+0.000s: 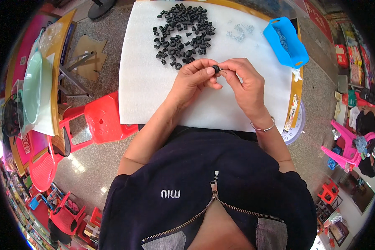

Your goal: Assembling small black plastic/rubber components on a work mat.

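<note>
Between thumb and fingers, my left hand (pixel 196 77) grips a small black ringed part (pixel 216 68) above the white-covered table (pixel 154 96). My right hand (pixel 246 81) meets it from the other side, thumb and forefinger pinched together at the part's edge. Whatever those right fingertips hold is too small to make out. Beyond my left hand lies a loose pile of similar black parts (pixel 189 16), some like short spools and some like rings. Small clear pieces (pixel 241 31) are scattered to the right of the pile.
A blue bin (pixel 293 50) with small clear pieces inside stands at the table's far right corner. On the left are a red stool (pixel 104 118) and another table with a pale green basin (pixel 32 87). A pink stool (pixel 348 146) is at the far right.
</note>
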`<state>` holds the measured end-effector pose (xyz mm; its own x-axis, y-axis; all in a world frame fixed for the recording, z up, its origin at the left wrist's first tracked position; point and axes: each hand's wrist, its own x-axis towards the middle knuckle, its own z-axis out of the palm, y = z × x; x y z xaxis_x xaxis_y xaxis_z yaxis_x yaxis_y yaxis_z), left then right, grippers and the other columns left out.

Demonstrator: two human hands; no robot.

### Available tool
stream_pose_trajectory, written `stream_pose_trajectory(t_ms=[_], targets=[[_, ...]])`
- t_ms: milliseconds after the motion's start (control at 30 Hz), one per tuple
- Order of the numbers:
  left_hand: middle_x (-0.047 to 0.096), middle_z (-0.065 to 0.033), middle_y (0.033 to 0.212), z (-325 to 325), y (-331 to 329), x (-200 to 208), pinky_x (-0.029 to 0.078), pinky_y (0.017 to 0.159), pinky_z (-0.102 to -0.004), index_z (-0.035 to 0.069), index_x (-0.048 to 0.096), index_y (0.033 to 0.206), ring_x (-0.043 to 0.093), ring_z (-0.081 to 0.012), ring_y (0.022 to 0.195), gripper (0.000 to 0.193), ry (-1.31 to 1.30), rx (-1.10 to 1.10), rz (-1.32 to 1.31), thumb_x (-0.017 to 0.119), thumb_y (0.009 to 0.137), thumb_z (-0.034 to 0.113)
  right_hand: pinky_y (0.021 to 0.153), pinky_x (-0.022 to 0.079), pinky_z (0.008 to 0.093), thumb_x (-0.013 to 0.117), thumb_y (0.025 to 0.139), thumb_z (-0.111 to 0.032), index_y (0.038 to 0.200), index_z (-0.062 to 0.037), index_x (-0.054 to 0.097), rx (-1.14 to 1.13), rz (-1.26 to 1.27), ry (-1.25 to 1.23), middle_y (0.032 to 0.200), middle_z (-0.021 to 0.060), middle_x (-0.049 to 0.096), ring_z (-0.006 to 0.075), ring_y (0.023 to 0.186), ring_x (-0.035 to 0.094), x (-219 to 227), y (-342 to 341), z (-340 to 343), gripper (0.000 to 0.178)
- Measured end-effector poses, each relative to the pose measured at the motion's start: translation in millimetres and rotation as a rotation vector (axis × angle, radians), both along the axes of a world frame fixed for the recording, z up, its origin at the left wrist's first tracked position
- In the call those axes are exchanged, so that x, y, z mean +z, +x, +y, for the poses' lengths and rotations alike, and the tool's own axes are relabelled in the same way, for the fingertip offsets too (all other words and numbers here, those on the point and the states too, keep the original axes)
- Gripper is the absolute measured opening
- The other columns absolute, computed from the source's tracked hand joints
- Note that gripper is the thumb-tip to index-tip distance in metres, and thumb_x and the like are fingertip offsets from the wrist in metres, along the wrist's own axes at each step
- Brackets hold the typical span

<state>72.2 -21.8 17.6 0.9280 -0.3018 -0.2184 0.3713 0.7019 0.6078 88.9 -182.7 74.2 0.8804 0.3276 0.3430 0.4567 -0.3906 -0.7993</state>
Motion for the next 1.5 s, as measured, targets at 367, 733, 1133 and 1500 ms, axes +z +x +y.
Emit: stream_pose_trajectory(t_ms=[367, 733, 1133, 1500], targets=[[0.062, -0.0084, 0.090, -2, -1, -1, 0.056, 0.068, -0.0298, -0.002, 0.058, 0.105, 0.060, -0.0119, 0.072, 0.020, 0.058, 0.039, -0.024, 0.060, 0.088, 0.008, 0.063, 0.048, 0.0323, 0.062, 0.073, 0.006, 0.092, -0.0020, 0.063, 0.084, -0.228, -0.146, 0.087, 0.0081, 0.060, 0.0235, 0.077, 0.056, -2, 4, -2, 0.021], [0.063, -0.0080, 0.086, -1, -1, -5, 0.057, 0.067, -0.0301, -0.002, 0.059, 0.105, 0.062, -0.0132, 0.068, 0.021, 0.106, -0.007, -0.031, 0.060, 0.088, 0.010, 0.063, 0.048, 0.0322, 0.062, 0.070, 0.006, 0.093, -0.0025, 0.062, 0.305, -0.319, -0.155, 0.088, 0.0078, 0.058, 0.0239, 0.075, 0.055, -6, 19, -12, 0.024], [0.063, -0.0074, 0.079, -2, -1, -2, 0.056, 0.067, -0.0307, -0.002, 0.060, 0.105, 0.062, -0.0152, 0.066, 0.020, 0.144, 0.015, -0.047, 0.061, 0.088, 0.009, 0.064, 0.048, 0.0298, 0.063, 0.077, 0.002, 0.093, -0.0036, 0.063, 0.165, -0.041, -0.037, 0.083, 0.0070, 0.062, 0.0209, 0.074, 0.058, -7, 12, -14, 0.016], [0.063, -0.0079, 0.081, -4, -2, 0, 0.057, 0.067, -0.0310, -0.002, 0.060, 0.102, 0.062, -0.0145, 0.067, 0.017, 0.142, 0.035, -0.027, 0.060, 0.087, 0.007, 0.062, 0.047, 0.0330, 0.063, 0.076, 0.003, 0.093, -0.0019, 0.061, 0.158, -0.210, -0.131, 0.082, 0.0087, 0.061, 0.0244, 0.073, 0.057, -11, 11, -13, 0.018]])
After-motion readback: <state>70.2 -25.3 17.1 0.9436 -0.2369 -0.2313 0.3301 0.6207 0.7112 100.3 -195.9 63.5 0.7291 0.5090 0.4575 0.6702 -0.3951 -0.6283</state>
